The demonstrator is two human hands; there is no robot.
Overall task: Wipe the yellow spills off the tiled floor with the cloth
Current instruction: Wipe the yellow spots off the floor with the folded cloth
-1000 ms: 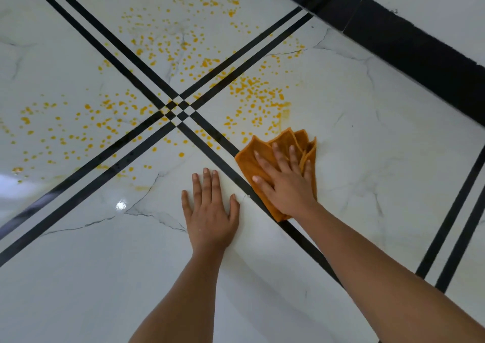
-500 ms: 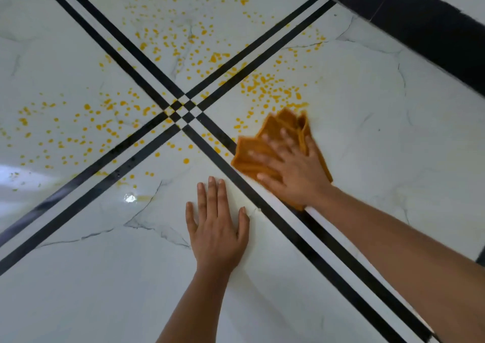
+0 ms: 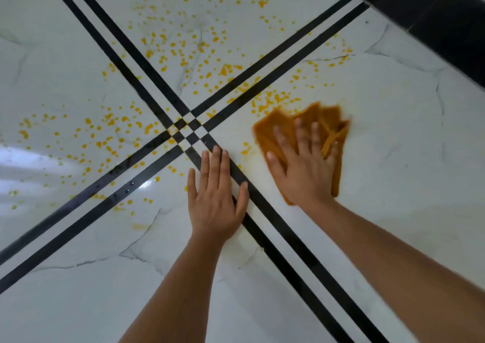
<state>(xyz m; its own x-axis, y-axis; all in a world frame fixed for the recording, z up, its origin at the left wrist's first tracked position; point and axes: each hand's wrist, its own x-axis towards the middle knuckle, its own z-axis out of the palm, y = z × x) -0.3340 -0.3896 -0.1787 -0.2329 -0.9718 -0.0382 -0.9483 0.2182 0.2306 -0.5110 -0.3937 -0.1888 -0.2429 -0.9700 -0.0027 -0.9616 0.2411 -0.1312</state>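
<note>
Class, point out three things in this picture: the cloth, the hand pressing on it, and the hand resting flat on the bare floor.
cloth (image 3: 273, 132), head view, on its bare left part beyond the fingertips.
right hand (image 3: 307, 174), head view, on the back of the hand.
left hand (image 3: 214, 206), head view, on the back of the hand.

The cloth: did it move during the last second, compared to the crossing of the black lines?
Yes. The cloth under the right hand went up along the tile, farther from the person, nearer the level of the black line crossing.

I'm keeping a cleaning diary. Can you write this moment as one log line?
right hand: flat on cloth | left hand: braced on floor | yellow spills: many left
</note>
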